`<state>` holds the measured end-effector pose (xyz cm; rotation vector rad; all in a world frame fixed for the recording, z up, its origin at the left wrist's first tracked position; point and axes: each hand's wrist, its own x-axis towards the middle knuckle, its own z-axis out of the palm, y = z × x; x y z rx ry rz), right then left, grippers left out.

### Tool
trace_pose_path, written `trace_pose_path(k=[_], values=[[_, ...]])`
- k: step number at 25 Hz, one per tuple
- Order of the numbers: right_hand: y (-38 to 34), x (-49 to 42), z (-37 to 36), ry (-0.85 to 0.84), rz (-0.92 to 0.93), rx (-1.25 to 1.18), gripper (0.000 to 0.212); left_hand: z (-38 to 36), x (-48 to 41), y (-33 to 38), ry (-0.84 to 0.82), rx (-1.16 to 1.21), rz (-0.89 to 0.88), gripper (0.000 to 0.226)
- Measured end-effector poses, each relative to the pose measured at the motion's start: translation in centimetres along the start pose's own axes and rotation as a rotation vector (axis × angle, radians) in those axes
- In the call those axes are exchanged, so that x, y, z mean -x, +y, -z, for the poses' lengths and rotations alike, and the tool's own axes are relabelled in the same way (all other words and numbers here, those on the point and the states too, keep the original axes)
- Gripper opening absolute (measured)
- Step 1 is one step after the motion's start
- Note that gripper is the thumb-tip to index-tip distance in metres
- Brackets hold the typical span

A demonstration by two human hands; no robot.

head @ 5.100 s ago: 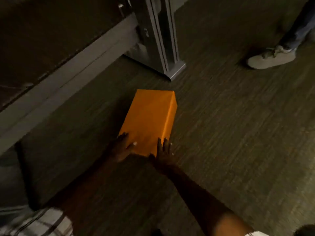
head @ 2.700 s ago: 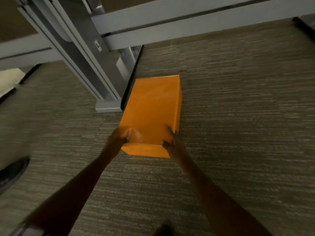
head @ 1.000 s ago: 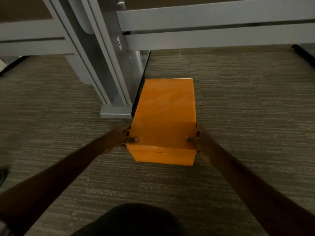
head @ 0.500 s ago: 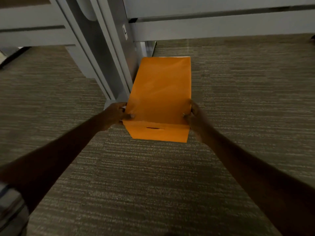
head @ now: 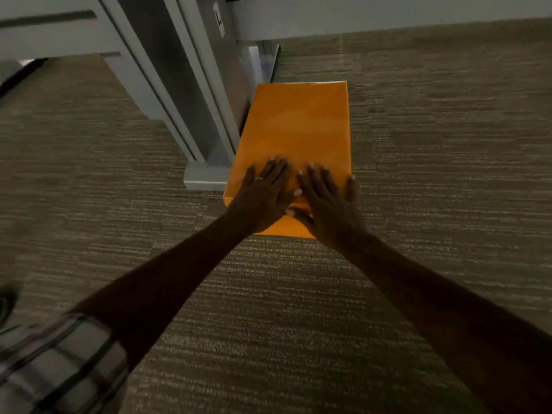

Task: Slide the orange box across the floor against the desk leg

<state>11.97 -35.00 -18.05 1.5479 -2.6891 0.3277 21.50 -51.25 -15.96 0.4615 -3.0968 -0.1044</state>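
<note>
A: How were the hands placed on it?

B: Both lay flat on the near end of the orange box (head: 294, 131), palms down and fingers spread, gripping nothing. The left hand (head: 261, 195) sat on the near left part of the lid, a thin ring (head: 260, 178) on one finger. The right hand (head: 327, 204) sat beside it, its thumb pointing towards the left hand and its outermost finger reaching the box's right edge. The two hands nearly met in the middle; the blur there made it hard to say whether they touched.

A: And the box itself?

B: It rested flat on the striped grey carpet (head: 433, 144), long axis running away from the person. Its left long side ran along the grey metal desk leg (head: 191, 94), close against the leg's foot plate (head: 204, 179), with the near end sticking out past that foot towards the person.

A: Anything else around?

B: A pale horizontal desk rail (head: 388, 17) crossed the top of the view behind the leg, and a small white label (head: 219, 22) sat high on the leg. A plaid sleeve (head: 56, 366) covered the upper left arm at the lower left corner.
</note>
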Motion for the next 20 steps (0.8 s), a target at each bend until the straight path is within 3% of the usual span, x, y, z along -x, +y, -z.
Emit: trace_pose_path(k=[8, 14, 20], values=[[1.7, -3.3, 0.0, -0.026, 0.043, 0.049, 0.083, -0.5, -2.6, -0.8, 0.083, -0.039, 0.027, 0.069], [3.2, -3.9, 2.2, -0.225, 0.064, -0.076, 0.086, 1.2, -2.9, -1.3, -0.090, -0.070, -0.048, 0.063], [4.7, 0.4, 4.0, 0.000, 0.074, -0.050, 0.077, 2.8, -1.0, 1.0, 0.044, -0.009, -0.074, 0.063]])
